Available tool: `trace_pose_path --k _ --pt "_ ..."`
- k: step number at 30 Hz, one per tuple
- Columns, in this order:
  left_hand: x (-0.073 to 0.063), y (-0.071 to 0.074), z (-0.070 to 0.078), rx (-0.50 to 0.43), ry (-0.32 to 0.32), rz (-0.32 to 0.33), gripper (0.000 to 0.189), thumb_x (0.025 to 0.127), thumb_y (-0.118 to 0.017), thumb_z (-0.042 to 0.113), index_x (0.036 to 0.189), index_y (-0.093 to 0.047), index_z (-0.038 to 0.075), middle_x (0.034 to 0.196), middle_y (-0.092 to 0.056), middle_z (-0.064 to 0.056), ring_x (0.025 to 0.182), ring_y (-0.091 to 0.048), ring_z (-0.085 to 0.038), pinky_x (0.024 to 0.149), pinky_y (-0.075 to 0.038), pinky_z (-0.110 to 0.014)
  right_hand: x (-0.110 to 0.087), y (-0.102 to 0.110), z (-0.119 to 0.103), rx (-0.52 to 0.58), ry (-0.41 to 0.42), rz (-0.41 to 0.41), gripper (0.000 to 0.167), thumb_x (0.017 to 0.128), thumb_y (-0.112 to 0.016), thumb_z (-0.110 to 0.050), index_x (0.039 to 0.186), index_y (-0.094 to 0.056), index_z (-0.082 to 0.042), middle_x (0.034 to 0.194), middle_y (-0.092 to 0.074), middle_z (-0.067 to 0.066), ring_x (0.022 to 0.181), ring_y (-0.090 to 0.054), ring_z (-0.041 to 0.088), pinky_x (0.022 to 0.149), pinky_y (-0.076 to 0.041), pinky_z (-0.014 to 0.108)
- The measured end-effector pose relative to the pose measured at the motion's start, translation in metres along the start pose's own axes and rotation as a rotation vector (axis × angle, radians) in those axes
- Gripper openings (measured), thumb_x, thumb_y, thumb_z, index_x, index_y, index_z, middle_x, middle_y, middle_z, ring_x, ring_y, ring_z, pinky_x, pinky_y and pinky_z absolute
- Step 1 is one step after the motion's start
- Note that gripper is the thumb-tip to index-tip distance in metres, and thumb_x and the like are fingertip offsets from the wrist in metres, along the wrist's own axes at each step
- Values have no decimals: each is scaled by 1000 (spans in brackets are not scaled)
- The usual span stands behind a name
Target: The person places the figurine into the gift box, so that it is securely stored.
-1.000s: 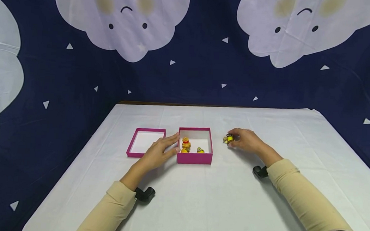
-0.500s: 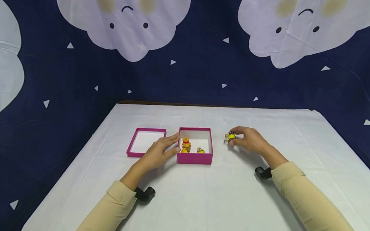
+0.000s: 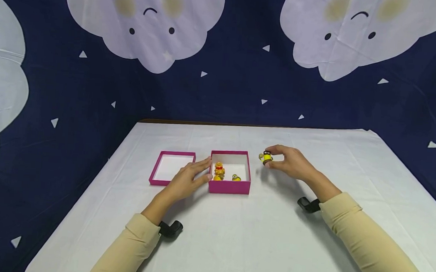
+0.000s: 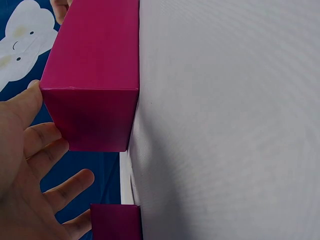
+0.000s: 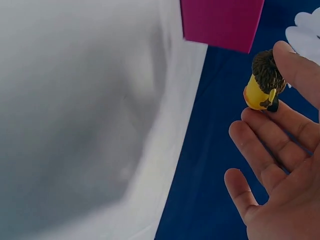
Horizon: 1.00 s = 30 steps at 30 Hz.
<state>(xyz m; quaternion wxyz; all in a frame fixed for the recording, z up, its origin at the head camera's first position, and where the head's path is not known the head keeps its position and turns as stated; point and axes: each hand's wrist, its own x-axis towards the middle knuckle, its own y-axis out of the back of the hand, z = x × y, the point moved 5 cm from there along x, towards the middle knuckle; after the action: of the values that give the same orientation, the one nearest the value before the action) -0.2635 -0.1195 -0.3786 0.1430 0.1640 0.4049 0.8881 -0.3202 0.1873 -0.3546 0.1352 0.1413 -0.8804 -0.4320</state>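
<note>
In the head view my right hand [image 3: 291,162] pinches a minion figurine [image 3: 266,157] between thumb and fingers, above the cloth and to the right of the pink box [image 3: 229,188]. The right wrist view shows the figurine's yellow body and shaggy dark-brown lower part [image 5: 267,72]. My left hand [image 3: 185,179] touches the box's left side, its fingers fairly straight; in the left wrist view the thumb [image 4: 31,102] is at a corner. Inside the box are a bear figurine [image 3: 219,169] with a red top and another minion figurine [image 3: 236,177]. The front wall partly hides them.
A pink-rimmed lid [image 3: 173,153] lies left of the box, partly behind my left hand. White cloth [image 3: 226,240] covers the table. A dark blue backdrop [image 3: 239,91] with clouds hangs behind it.
My right hand has raised the minion figurine off the cloth and moved it slightly left, with its shadow now apart below. The left hand and box have stayed in place.
</note>
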Motion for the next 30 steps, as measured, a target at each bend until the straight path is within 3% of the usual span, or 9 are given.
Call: trace_pose_path --k 8,30 --pt "1 0 0 -1 -12 9 54 94 -56 37 141 -44 14 151 -37 2 139 -35 -37 113 -22 -61 0 -3 -16 64 -17 6 56 79 -75 -35 128 -57 -15 124 -64 13 127 -49 31 102 -38 54" --pt "0 0 0 5 -21 14 54 93 -57 37 140 -45 13 151 -38 4 138 -37 -34 113 -24 -59 14 -30 -54 58 61 22 51 78 -76 -30 125 -60 -17 123 -62 12 117 -52 33 96 -42 50"
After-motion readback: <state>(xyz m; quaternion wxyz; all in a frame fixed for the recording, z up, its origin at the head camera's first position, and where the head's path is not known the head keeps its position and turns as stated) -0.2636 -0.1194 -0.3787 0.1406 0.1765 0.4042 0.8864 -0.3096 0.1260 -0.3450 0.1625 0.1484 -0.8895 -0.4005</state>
